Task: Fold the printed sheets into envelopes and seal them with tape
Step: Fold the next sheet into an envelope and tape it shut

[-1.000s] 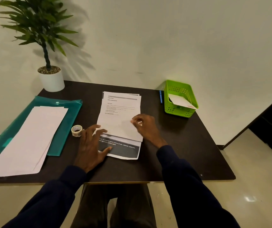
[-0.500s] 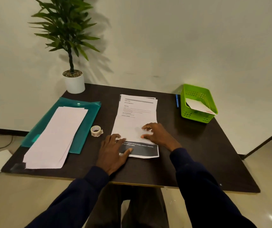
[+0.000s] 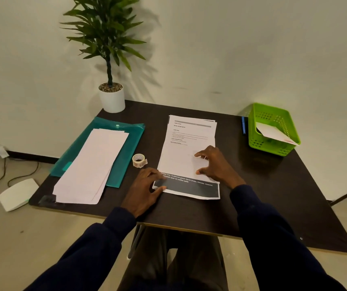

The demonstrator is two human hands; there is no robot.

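A printed sheet [image 3: 181, 162] lies folded on a small stack of printed sheets [image 3: 191, 131] in the middle of the dark table [image 3: 273, 196]. A dark band with white text shows at its near end. My left hand [image 3: 145, 190] lies flat on the sheet's near left corner, fingers spread. My right hand [image 3: 214, 164] presses the folded flap with thumb and fingertips, fingers apart. A small roll of tape [image 3: 139, 160] stands just left of the sheet. A pile of long white envelopes [image 3: 92, 166] rests on a teal folder [image 3: 130, 139] at the left.
A green plastic basket [image 3: 273, 131] at the back right holds a folded white paper. A blue pen [image 3: 243, 124] lies beside it. A potted plant [image 3: 111, 95] stands at the back left corner. A white device [image 3: 17, 194] and cables lie on the floor at left.
My right hand has slid toward me along the flap, pressing it flatter. My left hand stays on the near left corner. The view has swung left, so the table appears shifted right.
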